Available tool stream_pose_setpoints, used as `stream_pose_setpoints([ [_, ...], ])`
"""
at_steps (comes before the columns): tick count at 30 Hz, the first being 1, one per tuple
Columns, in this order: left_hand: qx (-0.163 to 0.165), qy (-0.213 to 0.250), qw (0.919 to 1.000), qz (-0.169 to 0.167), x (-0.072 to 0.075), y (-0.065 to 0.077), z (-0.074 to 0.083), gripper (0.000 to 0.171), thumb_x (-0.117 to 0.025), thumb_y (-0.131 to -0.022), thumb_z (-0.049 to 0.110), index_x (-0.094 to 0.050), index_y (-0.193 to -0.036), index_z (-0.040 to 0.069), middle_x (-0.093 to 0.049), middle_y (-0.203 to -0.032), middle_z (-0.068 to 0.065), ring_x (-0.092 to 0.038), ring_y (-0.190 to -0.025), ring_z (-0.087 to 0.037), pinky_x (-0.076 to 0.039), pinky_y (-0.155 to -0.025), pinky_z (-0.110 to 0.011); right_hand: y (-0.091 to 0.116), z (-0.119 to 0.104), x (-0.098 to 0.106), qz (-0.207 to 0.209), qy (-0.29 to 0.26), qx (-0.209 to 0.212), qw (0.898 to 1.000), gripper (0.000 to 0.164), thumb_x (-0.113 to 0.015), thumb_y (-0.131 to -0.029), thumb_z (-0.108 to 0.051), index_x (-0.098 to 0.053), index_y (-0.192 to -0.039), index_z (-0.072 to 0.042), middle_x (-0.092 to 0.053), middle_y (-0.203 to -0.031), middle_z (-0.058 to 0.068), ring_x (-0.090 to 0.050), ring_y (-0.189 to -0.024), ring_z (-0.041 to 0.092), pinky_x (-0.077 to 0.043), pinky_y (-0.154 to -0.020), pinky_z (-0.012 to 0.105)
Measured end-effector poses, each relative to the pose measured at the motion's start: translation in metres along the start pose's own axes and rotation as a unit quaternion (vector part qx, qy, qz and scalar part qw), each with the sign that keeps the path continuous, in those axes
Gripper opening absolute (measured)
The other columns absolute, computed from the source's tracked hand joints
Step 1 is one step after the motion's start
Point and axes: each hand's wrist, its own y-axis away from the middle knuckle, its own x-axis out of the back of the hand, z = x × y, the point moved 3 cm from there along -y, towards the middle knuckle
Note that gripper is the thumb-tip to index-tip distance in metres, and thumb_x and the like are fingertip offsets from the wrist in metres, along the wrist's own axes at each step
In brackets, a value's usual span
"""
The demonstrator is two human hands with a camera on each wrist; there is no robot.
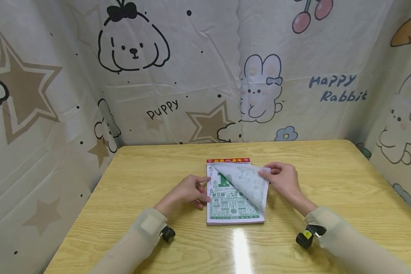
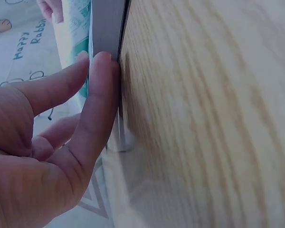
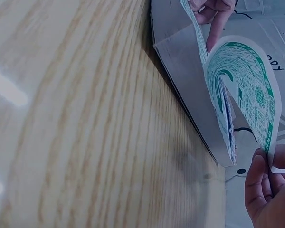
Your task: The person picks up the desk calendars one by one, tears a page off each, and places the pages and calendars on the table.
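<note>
A thick tear-off calendar (image 1: 234,205) with green print and a red top strip lies on the table. Its top page (image 1: 249,180) is lifted and folded back diagonally, baring a matching green sheet beneath. My right hand (image 1: 284,180) pinches the page's lower corner between thumb and fingers, at the pad's right side. In the right wrist view the page (image 3: 247,80) bends in a loop above the block. My left hand (image 1: 191,190) rests against the calendar's left edge, thumb and forefinger spread along it. The left wrist view shows fingertips (image 2: 102,61) touching the grey side of the block.
The calendar sits on a light wood-grain table (image 1: 157,163), with a bright reflection near its front. A printed cloth (image 1: 198,76) hangs behind the table and along both sides. Each wrist wears a small black camera (image 1: 167,234).
</note>
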Motion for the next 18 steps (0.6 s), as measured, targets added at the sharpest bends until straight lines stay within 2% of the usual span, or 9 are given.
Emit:
stream_pose_setpoints([
  [3,-0.001,-0.001,0.9999,-0.015,0.0017,-0.0028,-0.0004,0.077,-0.083,-0.087,-0.006,-0.052,-0.156,0.006,-0.062,-0.094,-0.016,-0.07,-0.072,-0.022,-0.066,-0.064,-0.035,-0.0001,0.0009,-0.0001,0.0,-0.002,0.001,1.0,0.032,-0.081,-0.095,-0.02,-0.075,-0.115,0.004,-0.077,-0.096,0.013,-0.068,-0.082,0.015,-0.056,-0.064,0.019],
  [18,0.006,-0.047,0.9988,0.015,-0.001,-0.0014,0.0051,0.077,-0.085,-0.085,-0.006,-0.055,-0.154,0.008,-0.063,-0.089,-0.015,-0.064,-0.06,-0.018,-0.064,-0.058,-0.031,-0.0004,0.0021,0.0002,0.003,0.005,0.007,1.0,0.032,-0.082,-0.095,-0.022,-0.076,-0.113,0.004,-0.077,-0.094,0.013,-0.068,-0.08,0.014,-0.055,-0.062,0.019],
])
